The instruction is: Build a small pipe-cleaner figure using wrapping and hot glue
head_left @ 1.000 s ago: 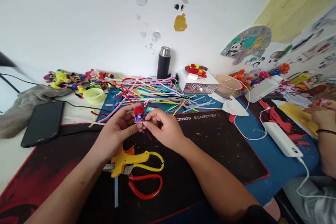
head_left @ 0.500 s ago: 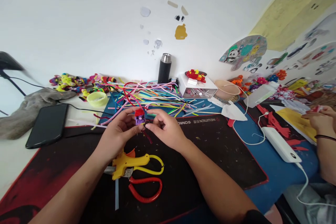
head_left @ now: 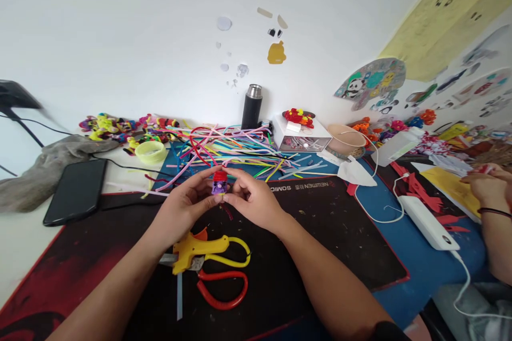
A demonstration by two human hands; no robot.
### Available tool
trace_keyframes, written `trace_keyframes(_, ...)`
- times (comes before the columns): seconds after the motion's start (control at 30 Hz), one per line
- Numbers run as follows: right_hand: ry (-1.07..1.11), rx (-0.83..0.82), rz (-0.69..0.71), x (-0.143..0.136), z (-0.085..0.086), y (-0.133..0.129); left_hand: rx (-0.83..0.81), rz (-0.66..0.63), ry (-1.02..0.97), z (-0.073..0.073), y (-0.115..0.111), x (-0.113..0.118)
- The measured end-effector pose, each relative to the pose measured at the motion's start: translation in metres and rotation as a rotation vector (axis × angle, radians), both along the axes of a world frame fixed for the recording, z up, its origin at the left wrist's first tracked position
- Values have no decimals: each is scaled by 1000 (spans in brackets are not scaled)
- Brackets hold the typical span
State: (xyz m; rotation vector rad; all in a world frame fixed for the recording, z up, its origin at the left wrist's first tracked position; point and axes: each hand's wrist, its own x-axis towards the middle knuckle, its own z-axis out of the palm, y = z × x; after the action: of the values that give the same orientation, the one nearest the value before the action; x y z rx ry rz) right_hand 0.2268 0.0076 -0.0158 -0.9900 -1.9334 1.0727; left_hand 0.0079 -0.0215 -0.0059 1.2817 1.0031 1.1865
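A small red-and-purple pipe-cleaner figure (head_left: 219, 185) is held upright between my two hands above the dark desk mat (head_left: 312, 245). My left hand (head_left: 188, 200) grips its left side, thumb at the lower edge. From the right, my right hand (head_left: 252, 197) pinches it with thumb and forefinger. The figure's finer details are too small to make out. Below my hands lie a yellow glue gun (head_left: 200, 249) and scissors with one yellow and one red handle (head_left: 224, 298). A dark red pipe cleaner (head_left: 227, 211) lies just beneath the figure.
Behind are a heap of colourful pipe cleaners (head_left: 236, 149), a black thermos (head_left: 252, 109) and a white drawer box (head_left: 304, 141). Left are a phone (head_left: 75, 192) and a light-green bowl (head_left: 150, 153). Right are a white power bank (head_left: 429, 222) with cables and another person's hand (head_left: 486, 186).
My hands have turned the figure more upright, and my fingertips now meet over its top and at its base. The view has shifted slightly.
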Motion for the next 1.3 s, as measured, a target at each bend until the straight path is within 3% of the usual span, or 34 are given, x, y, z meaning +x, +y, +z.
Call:
trace_keyframes(0.7,6,40,9,1,-4,-2,-7,-40,67,5,0,-4)
trace_keyframes(0.93,-31,83,-13,1,-10,1,37,67,207,-3,-1,-5)
trace_keyframes(1.3,-63,88,-20,1,-10,2,33,43,228,-12,2,-4)
